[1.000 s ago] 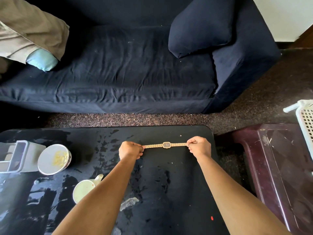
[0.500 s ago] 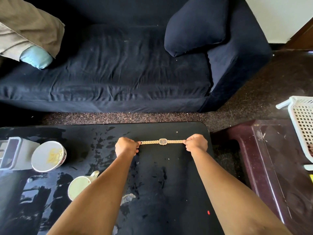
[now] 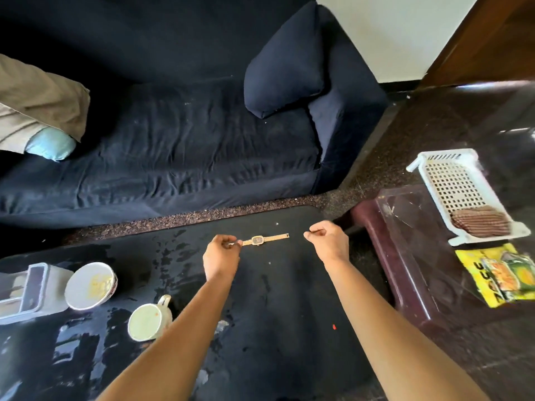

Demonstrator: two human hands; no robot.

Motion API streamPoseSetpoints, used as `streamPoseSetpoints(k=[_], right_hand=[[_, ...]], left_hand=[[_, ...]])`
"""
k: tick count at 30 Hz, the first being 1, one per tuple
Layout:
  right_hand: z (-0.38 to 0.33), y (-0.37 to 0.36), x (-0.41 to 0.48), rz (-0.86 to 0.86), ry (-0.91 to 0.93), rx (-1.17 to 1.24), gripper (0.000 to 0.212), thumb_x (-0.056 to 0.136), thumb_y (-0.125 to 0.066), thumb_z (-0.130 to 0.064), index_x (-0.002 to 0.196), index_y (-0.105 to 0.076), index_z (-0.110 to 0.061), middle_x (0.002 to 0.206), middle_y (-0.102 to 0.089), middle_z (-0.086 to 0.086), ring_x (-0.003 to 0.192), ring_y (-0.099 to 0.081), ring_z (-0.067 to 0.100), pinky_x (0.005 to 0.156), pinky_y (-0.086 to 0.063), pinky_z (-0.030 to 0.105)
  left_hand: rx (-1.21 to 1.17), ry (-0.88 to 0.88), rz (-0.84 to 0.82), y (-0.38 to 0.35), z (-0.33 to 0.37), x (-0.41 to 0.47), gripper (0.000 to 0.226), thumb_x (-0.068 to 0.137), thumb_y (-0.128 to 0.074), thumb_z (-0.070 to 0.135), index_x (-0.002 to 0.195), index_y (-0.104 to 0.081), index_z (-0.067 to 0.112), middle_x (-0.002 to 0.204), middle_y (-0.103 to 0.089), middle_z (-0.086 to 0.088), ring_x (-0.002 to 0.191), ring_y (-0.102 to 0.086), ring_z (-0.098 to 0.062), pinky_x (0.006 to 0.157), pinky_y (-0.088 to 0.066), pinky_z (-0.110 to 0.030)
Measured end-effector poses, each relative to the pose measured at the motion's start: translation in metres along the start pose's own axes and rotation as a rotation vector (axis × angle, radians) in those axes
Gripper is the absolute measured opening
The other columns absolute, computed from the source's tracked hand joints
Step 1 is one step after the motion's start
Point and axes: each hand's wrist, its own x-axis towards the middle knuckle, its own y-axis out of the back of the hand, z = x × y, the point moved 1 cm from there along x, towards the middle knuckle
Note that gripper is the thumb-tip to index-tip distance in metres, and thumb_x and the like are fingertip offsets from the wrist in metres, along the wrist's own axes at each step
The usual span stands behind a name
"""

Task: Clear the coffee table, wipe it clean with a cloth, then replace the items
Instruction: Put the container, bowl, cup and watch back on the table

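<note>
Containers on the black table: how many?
3: grey box at the left edge, round white tub beside it, mug nearer the camera. More may lie out of frame.

Two long, slim forearms, bare along all their visible length. The left grip [image 3: 221, 257] and right grip [image 3: 328, 241] are bare hands as well, knuckles and thumbs showing, wrists uncovered.

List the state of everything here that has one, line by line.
watch, lies straight, strap unclasped
left hand, pinches the watch's left strap end
right hand, curled, holds nothing, apart from the watch
mug, upright, looks empty
</note>
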Motion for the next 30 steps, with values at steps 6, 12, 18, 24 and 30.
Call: streamPoseSetpoints(k=[6,12,18,24,30], right_hand=[[0.016,0.116,-0.015,0.150,0.101,-0.070,0.012,0.078,-0.074,-0.020,0.090,-0.070,-0.018,0.074,-0.062,-0.008,0.077,-0.058,0.014,0.070,-0.042,0.025],[0.086,0.268,0.021,0.208,0.112,-0.305,0.022,0.081,-0.061,-0.003,0.096,-0.071,-0.016,0.098,-0.071,0.001,0.097,-0.063,0.022,0.079,-0.041,0.026],[0.153,0.365,0.090,-0.109,0.073,-0.653,0.045,0.082,-0.056,-0.004,0.120,-0.059,-0.027,0.126,-0.058,0.007,0.106,-0.058,0.028,0.078,-0.044,0.029],[0.182,0.394,0.125,-0.520,0.109,-0.808,0.072,0.079,-0.067,-0.007,0.141,-0.037,-0.027,0.140,-0.038,0.002,0.122,-0.044,0.018,0.095,-0.044,0.035],[0.205,0.391,0.137,-0.528,0.323,-1.044,0.069,0.074,-0.076,-0.030,0.135,-0.044,-0.024,0.135,-0.045,0.000,0.125,-0.039,0.020,0.098,-0.040,0.038]], left_hand=[[-0.150,-0.054,-0.188,-0.060,0.043,-0.076,0.003,0.089,-0.063,0.019,0.092,-0.063,0.019,0.067,-0.063,0.000,0.058,-0.055,-0.016,0.059,-0.049,-0.032],[-0.161,-0.099,-0.438,-0.195,0.075,-0.170,0.006,0.087,-0.066,0.020,0.089,-0.063,0.025,0.075,-0.066,0.006,0.066,-0.061,-0.012,0.063,-0.049,-0.029],[-0.103,-0.027,-0.594,-0.333,0.077,-0.228,0.015,0.083,-0.069,0.015,0.094,-0.061,0.022,0.074,-0.061,0.005,0.072,-0.056,-0.018,0.069,-0.045,-0.032],[0.056,-0.132,-0.510,-0.401,0.090,-0.253,0.043,0.083,-0.072,0.028,0.122,-0.052,0.023,0.105,-0.055,0.007,0.093,-0.054,-0.006,0.076,-0.039,-0.019],[0.204,-0.344,-0.468,-0.431,0.096,-0.263,0.071,0.074,-0.078,0.040,0.135,-0.043,0.026,0.120,-0.050,0.004,0.110,-0.053,-0.013,0.094,-0.047,-0.032]])
